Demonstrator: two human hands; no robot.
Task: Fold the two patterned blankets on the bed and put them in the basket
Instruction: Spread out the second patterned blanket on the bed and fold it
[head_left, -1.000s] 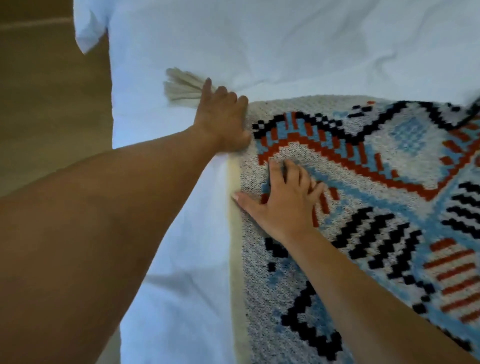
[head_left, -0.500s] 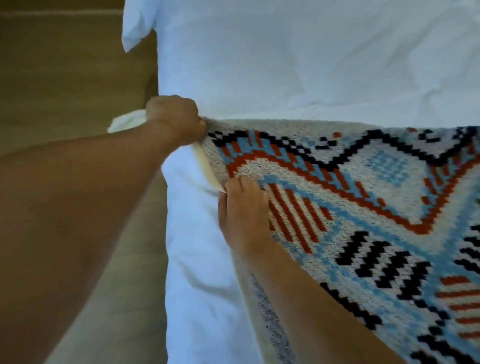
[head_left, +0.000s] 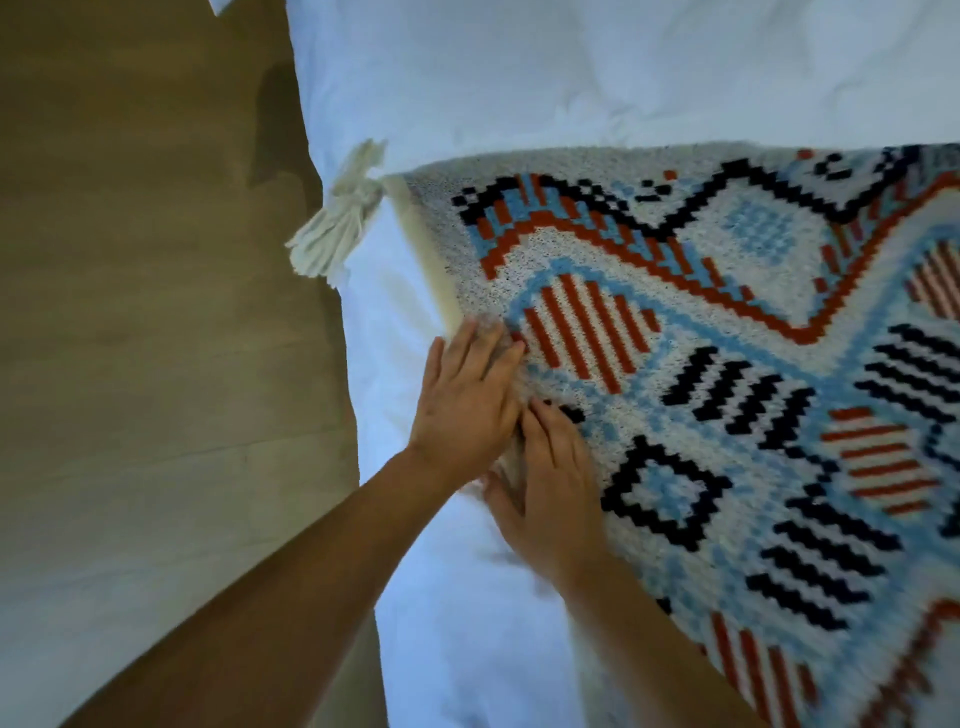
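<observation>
A knitted patterned blanket (head_left: 727, 322) in white, light blue, rust red and black lies spread over the white bed (head_left: 519, 67). Its cream tassel (head_left: 337, 218) hangs off the near left corner over the bed's edge. My left hand (head_left: 465, 400) lies flat with straight fingers on the blanket's left edge. My right hand (head_left: 550, 483) presses flat beside it, fingers straight, touching the left hand. Neither hand grips the fabric. Only one blanket shows, and no basket is in view.
Wooden floor (head_left: 156, 364) runs along the left side of the bed. The white sheet (head_left: 467, 623) hangs down over the bed's left edge. The blanket continues out of view to the right.
Both hands have let go of the blanket's corner and edge and now lie flat on it, lower down the left edge. The tassel lies free at the corner.
</observation>
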